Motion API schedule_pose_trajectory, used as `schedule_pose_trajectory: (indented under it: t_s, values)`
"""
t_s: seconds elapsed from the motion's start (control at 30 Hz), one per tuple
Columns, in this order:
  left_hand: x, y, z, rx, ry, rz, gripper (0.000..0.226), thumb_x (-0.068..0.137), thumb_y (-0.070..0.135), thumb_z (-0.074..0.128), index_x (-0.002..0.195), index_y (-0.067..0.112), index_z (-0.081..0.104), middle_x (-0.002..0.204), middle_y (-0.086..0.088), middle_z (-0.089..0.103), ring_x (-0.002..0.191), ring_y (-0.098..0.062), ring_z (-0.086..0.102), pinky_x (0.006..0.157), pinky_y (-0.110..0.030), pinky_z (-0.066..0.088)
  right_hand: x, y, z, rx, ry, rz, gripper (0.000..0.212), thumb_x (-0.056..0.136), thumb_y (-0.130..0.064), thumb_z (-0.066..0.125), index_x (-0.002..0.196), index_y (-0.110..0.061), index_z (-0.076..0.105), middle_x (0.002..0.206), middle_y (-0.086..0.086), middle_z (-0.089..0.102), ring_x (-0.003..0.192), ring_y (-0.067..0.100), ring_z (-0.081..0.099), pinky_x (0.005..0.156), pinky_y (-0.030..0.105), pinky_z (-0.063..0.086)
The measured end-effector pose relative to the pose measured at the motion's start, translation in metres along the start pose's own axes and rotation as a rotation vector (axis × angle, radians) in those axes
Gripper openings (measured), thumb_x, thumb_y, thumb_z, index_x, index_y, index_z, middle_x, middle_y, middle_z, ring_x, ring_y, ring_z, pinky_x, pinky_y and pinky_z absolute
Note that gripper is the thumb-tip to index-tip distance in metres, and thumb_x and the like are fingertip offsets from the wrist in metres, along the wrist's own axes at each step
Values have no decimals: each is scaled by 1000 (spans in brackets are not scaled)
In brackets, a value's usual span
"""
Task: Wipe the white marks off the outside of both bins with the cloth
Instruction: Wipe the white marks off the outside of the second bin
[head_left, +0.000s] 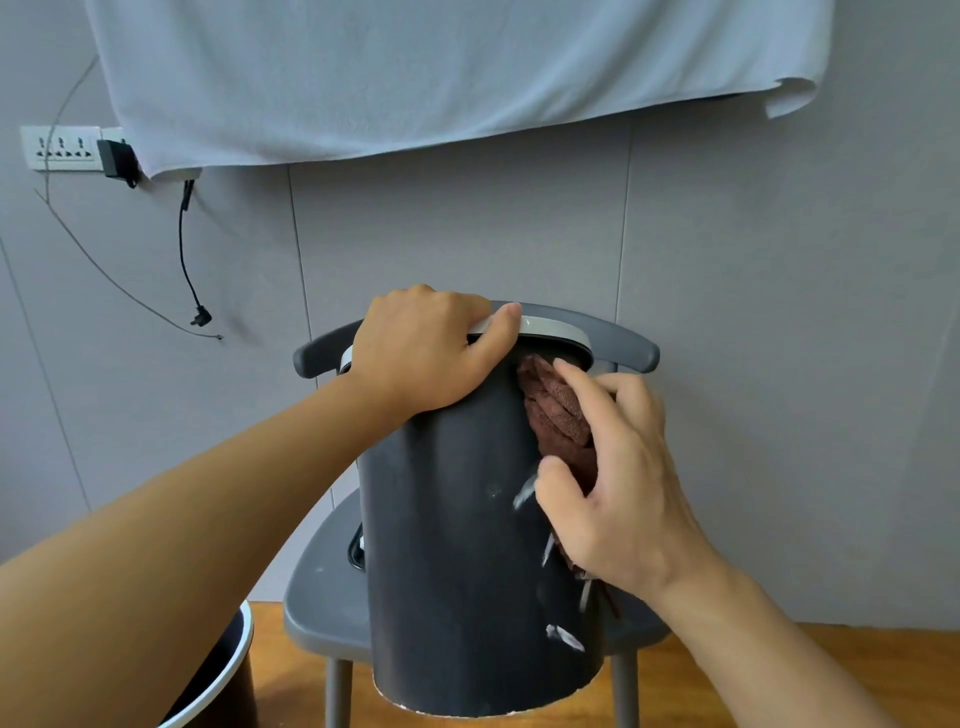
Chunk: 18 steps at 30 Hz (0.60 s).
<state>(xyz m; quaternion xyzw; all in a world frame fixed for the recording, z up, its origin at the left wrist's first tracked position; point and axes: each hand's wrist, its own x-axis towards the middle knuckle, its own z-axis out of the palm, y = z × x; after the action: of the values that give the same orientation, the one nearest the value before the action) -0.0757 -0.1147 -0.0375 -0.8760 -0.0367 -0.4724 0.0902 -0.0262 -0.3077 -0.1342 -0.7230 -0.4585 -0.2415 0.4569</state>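
A dark grey bin (462, 545) with a light grey rim rests on the chair seat, tilted with its base toward me. My left hand (426, 353) grips its rim at the top. My right hand (613, 478) holds a brown cloth (556, 410) against the bin's right side, thumb and fingers curled round it. White marks (563, 636) streak the bin's lower right side, below and beside the cloth. A second dark bin (228, 680) with a white rim stands on the floor at the lower left, partly hidden by my left forearm.
The grey chair (317, 608) stands on a wooden floor against a grey wall. A pale cloth sheet (415, 78) hangs on the wall above. A socket strip (60, 148) with an adapter and dangling black cable (184, 249) is at the upper left.
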Motion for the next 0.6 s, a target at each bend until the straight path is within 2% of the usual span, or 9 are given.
schedule_pose_trajectory:
  t_s: [0.1, 0.23, 0.3, 0.37, 0.47, 0.53, 0.6]
  values:
    - [-1, -6, 2, -11, 6, -9, 62, 97, 58, 32, 60, 10, 46, 45, -3, 39, 46, -25, 43, 49, -34, 36, -2, 3, -6, 53, -160, -19, 86, 80, -38, 46, 162, -17, 30, 125, -8, 33, 127, 9, 37, 104, 5, 32]
    - [-2, -13, 4, -19, 15, -18, 62, 97, 57, 32, 59, 10, 43, 45, -2, 38, 45, -25, 42, 48, -31, 30, 1, 13, -18, 124, -197, -15, 94, 87, -28, 67, 161, -50, 14, 133, -23, 40, 131, -4, 44, 100, 5, 42]
    - [-2, -16, 5, -15, 11, -32, 63, 97, 59, 30, 60, 9, 44, 46, -4, 39, 47, -27, 43, 49, -34, 35, 3, 18, -21, 128, -166, -20, 96, 86, -31, 77, 156, -58, 19, 132, -34, 44, 129, -4, 49, 103, 9, 44]
    - [-2, -17, 6, -15, 15, -37, 64, 96, 60, 28, 60, 9, 42, 45, -3, 38, 47, -27, 43, 50, -34, 35, 2, 20, -17, 134, -97, -36, 86, 83, -34, 84, 152, -51, 36, 131, -35, 51, 126, -4, 54, 103, 13, 49]
    - [-2, -15, 5, -13, 20, -26, 62, 97, 58, 30, 59, 11, 40, 44, -2, 35, 45, -25, 41, 48, -31, 30, -1, 22, -8, 177, 8, -77, 68, 79, -40, 85, 141, -32, 59, 123, -20, 62, 118, 3, 62, 95, 21, 57]
    - [-2, -15, 5, -5, 24, -25, 62, 98, 58, 31, 58, 11, 39, 44, -2, 34, 44, -23, 39, 47, -31, 28, -3, 21, -3, 128, 26, -99, 67, 80, -48, 81, 140, -33, 57, 118, -17, 57, 113, 4, 61, 90, 17, 56]
    - [-2, -14, 5, 3, 22, -27, 62, 97, 58, 31, 58, 11, 39, 44, -2, 35, 45, -24, 39, 47, -31, 27, -4, 18, 0, 48, 13, -97, 71, 80, -58, 74, 143, -39, 47, 118, -18, 49, 110, 1, 57, 86, 12, 53]
